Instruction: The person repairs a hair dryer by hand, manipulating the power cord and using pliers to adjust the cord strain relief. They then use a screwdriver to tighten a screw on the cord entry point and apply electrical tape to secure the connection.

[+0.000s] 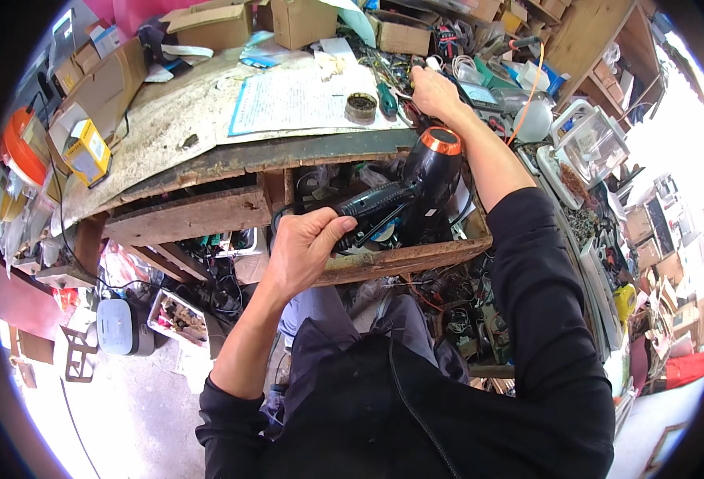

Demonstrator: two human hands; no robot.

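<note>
My left hand (304, 243) is wrapped round the handle of a black hair dryer (430, 172) with a copper-orange ring at its end. The dryer lies above an open wooden drawer (416, 262) full of loose parts. Stretched forward past it, my right hand (436, 92) reaches into the clutter of cables and tools on the workbench (184, 136). Its fingers are bent and closed there; whatever they grip is too small to name. Just left of that hand are a green-handled screwdriver (386, 100) and a small round tin (361, 108), which stands on a printed sheet (288, 104).
Cardboard boxes (296, 22) line the bench's back. An orange-red lamp-like thing (23, 144) and a yellow box (88, 156) stand at the left. An orange cable (530, 89) rises beside my right arm. A grey-blue case (120, 327) rests on the floor, lower left.
</note>
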